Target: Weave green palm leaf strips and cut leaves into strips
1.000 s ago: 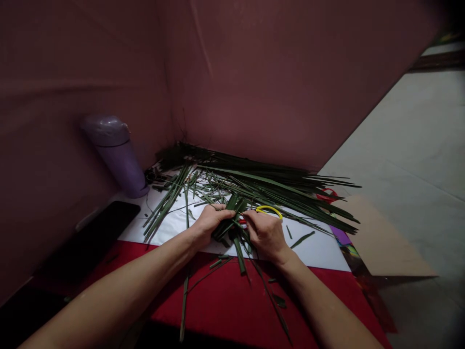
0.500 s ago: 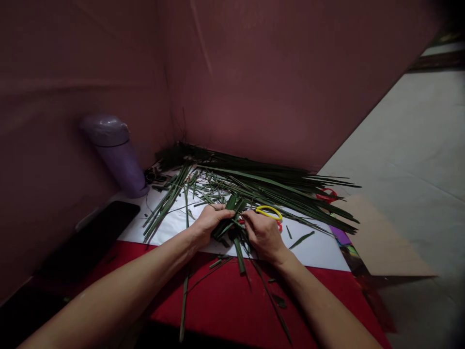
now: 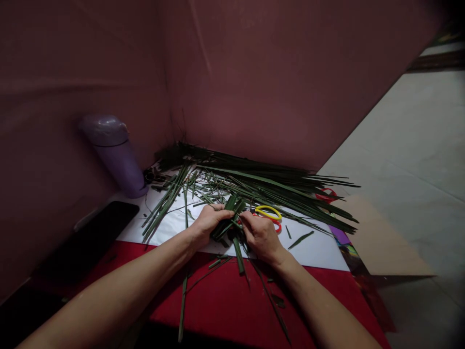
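Between my hands is a woven piece of green leaf strips (image 3: 227,224), with loose ends hanging toward me. My left hand (image 3: 209,224) grips its left side, thumb on top. My right hand (image 3: 259,233) is closed at the right side of the piece, fingertips pinching a thin strip. Scissors with yellow and red handles (image 3: 269,212) lie just behind my right hand, partly covered. A large pile of long green leaves (image 3: 276,182) stretches across the back of the white sheet (image 3: 323,249), with cut scraps scattered in front of it.
A purple tumbler (image 3: 121,165) stands at the left by the wall. A dark phone-like slab (image 3: 94,237) lies in front of it. Red cloth (image 3: 225,310) covers the near side, with loose strips on it. A brown board (image 3: 388,242) is at the right.
My right hand has shifted slightly left and toward the woven piece, showing more of the scissors' red handle. My left hand keeps its hold.
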### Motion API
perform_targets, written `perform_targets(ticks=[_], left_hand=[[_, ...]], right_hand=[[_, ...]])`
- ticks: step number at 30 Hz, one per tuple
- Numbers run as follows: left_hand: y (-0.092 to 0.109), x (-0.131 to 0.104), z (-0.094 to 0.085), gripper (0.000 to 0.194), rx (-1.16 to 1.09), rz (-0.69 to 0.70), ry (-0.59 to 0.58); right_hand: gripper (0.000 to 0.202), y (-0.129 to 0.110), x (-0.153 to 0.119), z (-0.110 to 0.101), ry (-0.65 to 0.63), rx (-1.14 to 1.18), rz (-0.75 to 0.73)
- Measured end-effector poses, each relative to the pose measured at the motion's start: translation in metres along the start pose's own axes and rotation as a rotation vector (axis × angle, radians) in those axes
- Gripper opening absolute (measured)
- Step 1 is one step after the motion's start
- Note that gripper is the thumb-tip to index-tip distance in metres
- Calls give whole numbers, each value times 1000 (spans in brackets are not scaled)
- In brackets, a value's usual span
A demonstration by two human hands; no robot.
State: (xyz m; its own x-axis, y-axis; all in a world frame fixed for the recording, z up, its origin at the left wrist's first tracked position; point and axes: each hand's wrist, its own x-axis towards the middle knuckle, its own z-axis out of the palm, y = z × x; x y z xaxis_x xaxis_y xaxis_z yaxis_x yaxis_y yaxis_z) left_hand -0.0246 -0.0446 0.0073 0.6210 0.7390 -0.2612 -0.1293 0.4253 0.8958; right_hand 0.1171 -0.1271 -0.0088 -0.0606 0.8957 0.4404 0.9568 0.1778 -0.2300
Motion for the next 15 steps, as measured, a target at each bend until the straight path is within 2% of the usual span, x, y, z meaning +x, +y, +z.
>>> perform_targets(ticks=[6,11,15], left_hand=[[0,0,1,12,-7,-13,-10],[-4,2,-2,15,10,10,-10],[-5,3,-4,15,16,3,-19]], right_hand=[[16,2,1,-7,80,-154,-4],[16,-1,1,-5,41,-138,-2],[16,-1,1,-5,68,-138,35]])
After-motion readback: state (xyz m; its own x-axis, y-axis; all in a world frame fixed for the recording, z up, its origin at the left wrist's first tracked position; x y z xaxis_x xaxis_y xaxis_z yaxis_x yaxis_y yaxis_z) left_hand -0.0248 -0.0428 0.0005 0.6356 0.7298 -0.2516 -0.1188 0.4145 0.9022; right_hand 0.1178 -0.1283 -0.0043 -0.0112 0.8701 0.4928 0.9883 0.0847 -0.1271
